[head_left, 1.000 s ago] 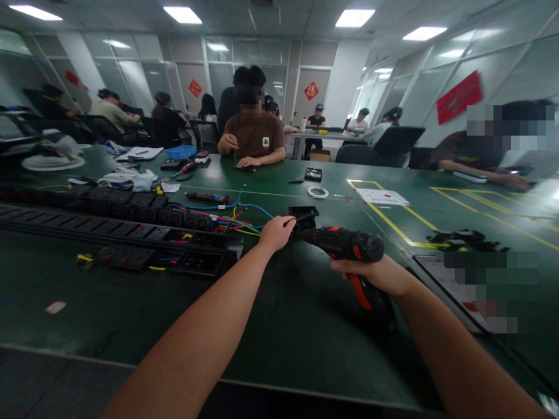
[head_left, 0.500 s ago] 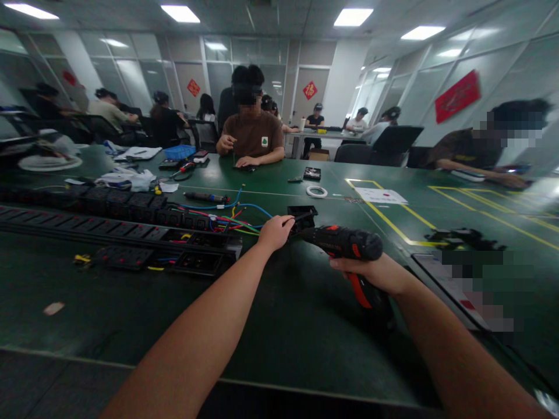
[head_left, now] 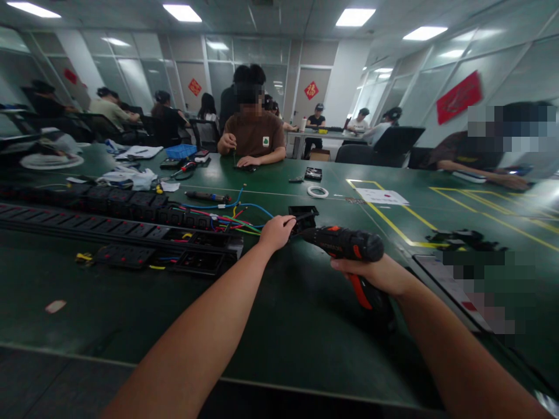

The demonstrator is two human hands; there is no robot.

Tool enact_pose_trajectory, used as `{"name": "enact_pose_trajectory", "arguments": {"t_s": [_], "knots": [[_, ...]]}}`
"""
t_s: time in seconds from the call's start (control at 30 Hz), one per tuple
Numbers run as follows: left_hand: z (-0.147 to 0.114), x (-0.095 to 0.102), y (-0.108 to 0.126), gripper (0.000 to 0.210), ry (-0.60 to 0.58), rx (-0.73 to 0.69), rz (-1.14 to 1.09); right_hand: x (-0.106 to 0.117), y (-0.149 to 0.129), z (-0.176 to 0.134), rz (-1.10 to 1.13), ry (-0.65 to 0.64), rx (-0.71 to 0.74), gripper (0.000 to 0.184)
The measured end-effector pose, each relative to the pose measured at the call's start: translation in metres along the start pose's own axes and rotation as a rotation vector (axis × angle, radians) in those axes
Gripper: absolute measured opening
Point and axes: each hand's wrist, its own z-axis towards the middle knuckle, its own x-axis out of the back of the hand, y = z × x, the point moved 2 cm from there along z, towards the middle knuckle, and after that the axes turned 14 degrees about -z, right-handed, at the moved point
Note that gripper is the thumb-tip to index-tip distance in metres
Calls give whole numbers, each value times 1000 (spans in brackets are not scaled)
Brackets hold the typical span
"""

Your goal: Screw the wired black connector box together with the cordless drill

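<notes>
My right hand (head_left: pixel 371 272) is wrapped round the handle of a black and orange power drill (head_left: pixel 345 241), which points left. The drill's tip ends close to my left hand; whether it touches anything there I cannot tell. With fingers closed, my left hand (head_left: pixel 278 231) grips a small black plastic housing (head_left: pixel 305 216) on the green table. Coloured wires (head_left: pixel 244 221) run from the housing's left side toward a row of black socket modules (head_left: pixel 131 203). Nearer me lies a long black socket strip (head_left: pixel 87 224), with another short socket piece (head_left: pixel 124 256) in front of it.
A white tape roll (head_left: pixel 317 191) and a small black box (head_left: pixel 313 173) lie beyond the housing. A screwdriver-like tool (head_left: pixel 207 197) rests behind the wires. Across the table a person (head_left: pixel 253 137) works with both hands. Black parts (head_left: pixel 467 238) lie at right, beside a framed panel (head_left: pixel 449 291).
The view has shifted very slightly. Both my hands, the drill and the housing stay in practically the same place.
</notes>
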Motion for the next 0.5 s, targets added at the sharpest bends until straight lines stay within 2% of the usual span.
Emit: {"name": "enact_pose_trajectory", "arguments": {"t_s": [0.5], "knots": [[0, -1, -1, 42, -7, -3, 4, 0, 3, 2, -45, -12, 24, 33]]}}
